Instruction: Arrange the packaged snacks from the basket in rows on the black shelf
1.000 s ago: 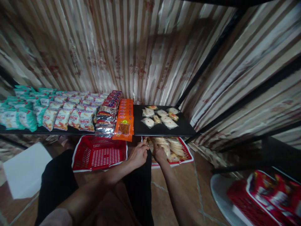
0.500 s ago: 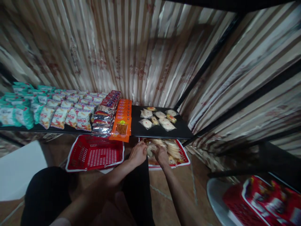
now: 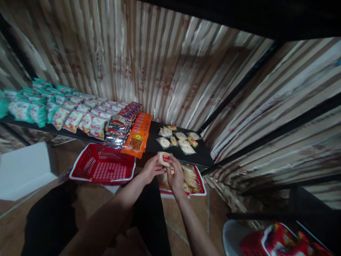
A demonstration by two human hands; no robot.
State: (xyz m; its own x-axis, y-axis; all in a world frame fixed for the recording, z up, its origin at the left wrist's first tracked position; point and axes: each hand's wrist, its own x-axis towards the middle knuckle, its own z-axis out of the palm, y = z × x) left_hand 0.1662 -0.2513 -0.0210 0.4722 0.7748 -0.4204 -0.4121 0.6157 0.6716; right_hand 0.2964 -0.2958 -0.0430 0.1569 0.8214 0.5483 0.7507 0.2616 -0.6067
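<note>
A round, pale wrapped cake [image 3: 163,158] with a red label is held up between my two hands, close to the shelf's front edge. My left hand [image 3: 151,169] grips it from the left with bent fingers. On the other side, the fingers and thumb of my right hand [image 3: 176,176] close on its right edge. Below them stands a red basket with a white rim [image 3: 204,188], holding many similar pale wrapped cakes [image 3: 190,175]; my hands hide part of it. More round wrapped cakes [image 3: 183,143] lie on the black shelf [image 3: 198,160] just beyond.
Orange snack packs [image 3: 138,137], dark silver-fronted packets [image 3: 118,131], small striped bags [image 3: 77,119] and green bags [image 3: 38,112] fill the shelf leftward. Another red basket [image 3: 114,170] stands below, near a white box [image 3: 25,170]. Black posts [image 3: 239,92] rise at right, near red packages [image 3: 282,238].
My hands have risen from the right-hand basket to the shelf edge with a wrapped cake, whose red label now shows. The view has tilted and shifted slightly.
</note>
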